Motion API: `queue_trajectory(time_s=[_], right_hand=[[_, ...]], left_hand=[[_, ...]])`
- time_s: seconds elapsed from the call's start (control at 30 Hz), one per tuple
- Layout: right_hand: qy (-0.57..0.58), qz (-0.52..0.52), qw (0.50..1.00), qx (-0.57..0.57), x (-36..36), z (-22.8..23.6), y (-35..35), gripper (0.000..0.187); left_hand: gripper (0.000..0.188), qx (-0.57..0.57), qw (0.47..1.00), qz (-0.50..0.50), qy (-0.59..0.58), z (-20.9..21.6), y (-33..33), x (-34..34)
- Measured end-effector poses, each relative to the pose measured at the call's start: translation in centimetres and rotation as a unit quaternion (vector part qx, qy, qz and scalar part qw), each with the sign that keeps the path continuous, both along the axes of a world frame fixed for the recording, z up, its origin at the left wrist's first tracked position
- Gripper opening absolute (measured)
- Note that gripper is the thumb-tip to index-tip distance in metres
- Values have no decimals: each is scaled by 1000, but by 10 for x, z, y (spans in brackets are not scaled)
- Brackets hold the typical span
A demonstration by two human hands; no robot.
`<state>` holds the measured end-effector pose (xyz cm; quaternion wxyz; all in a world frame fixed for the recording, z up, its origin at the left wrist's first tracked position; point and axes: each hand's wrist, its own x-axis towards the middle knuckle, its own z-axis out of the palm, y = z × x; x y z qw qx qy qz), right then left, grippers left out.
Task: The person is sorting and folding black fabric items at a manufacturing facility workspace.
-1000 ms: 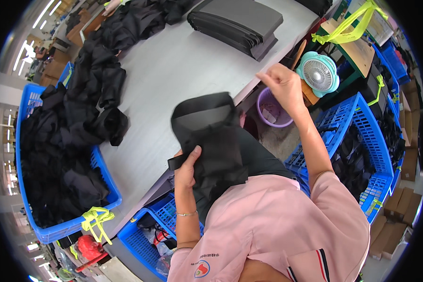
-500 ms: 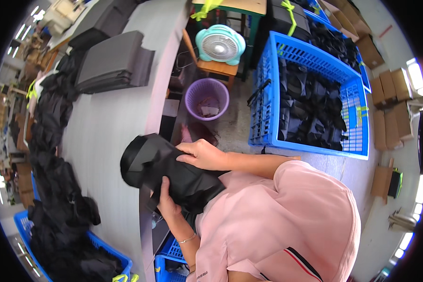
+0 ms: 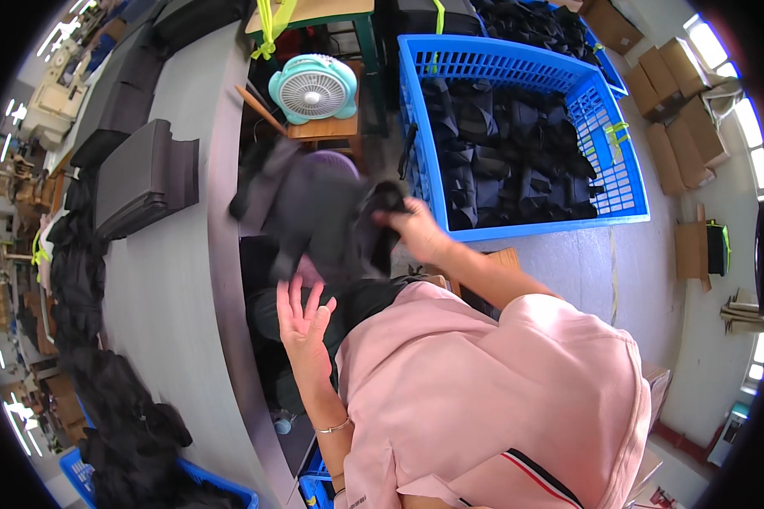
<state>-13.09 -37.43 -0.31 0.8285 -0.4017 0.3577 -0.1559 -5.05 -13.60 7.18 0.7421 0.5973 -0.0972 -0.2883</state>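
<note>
Black fabric (image 3: 318, 220) leftward from right grip (image 3: 418, 231)

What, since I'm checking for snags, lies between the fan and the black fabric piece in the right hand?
In the head view, a wooden seat and part of a purple basket show between them.

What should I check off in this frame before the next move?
1. Right fingers gripping the black fabric piece: ok.
2. Left fingers closed on that piece: not ok, they are spread open.
3. Left fingers touching its lower edge: cannot tell, blurred.
4. Large blue crate open at the top: ok, dark pieces inside.
5. Purple bin fully visible: not ok, partly covered.
</note>
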Motion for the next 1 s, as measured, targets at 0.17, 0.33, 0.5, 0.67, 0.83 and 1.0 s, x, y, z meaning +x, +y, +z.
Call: queue_trajectory(time_s=[0.17,0.33,0.5,0.67,0.83,1.0], right_hand=[[-23,-237,967,-96,-78,-42,-130,20],[146,-250,799,-528,-155,-89,-263,11],[113,-430,885,-140,-226,-108,-362,33],[320,-255,844,-346,-102,-157,-252,50],[198,-26,679,-707,27,-91,-113,42],[-88,146,682,-711,131,-3,48,21]], left_hand=[[54,49,998,25,18,-9,20,8],[47,106,990,89,13,-29,71,26],[37,86,962,258,-36,-42,148,51],[30,315,799,467,-212,-34,239,88],[35,524,498,560,-405,-12,331,154],[35,536,550,584,-265,-29,418,186]])
